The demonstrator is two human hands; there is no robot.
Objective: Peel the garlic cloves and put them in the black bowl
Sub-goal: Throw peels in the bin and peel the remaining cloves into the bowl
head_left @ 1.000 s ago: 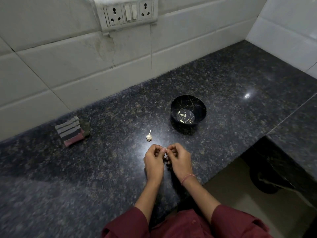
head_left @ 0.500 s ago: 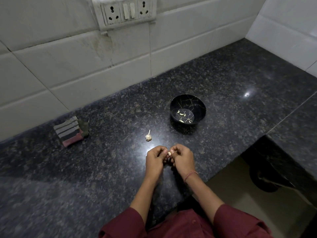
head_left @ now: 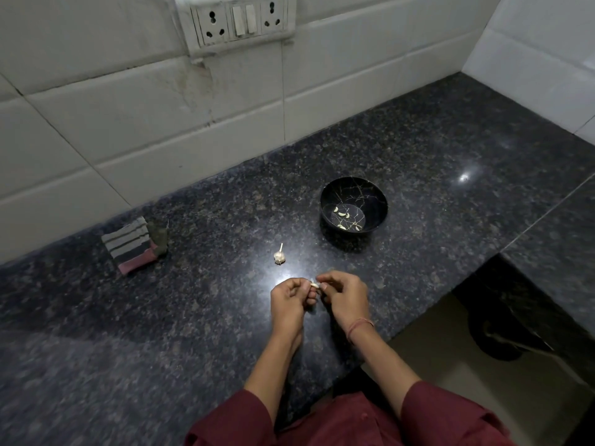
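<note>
A small pale garlic clove (head_left: 314, 285) is pinched between the fingertips of my left hand (head_left: 289, 302) and my right hand (head_left: 346, 297), just above the dark granite counter. Both hands have curled fingers meeting at the clove. The black bowl (head_left: 373, 195) with thin gold lines stands behind and to the right of my hands, and several peeled cloves (head_left: 342, 214) lie on its bottom. What is left of the garlic bulb (head_left: 279, 255), with a short stem, sits on the counter between the bowl and my left hand.
A folded striped cloth (head_left: 130, 247) lies at the left near the tiled wall. A socket panel (head_left: 240, 22) is on the wall above. The counter edge (head_left: 415, 320) drops off at the right of my hands, and a lower dark ledge (head_left: 547, 252) lies beyond it.
My hands have stayed together at the clove, with small finger shifts. More of the clove shows between the fingertips than one second ago. The bowl and bulb have not moved.
</note>
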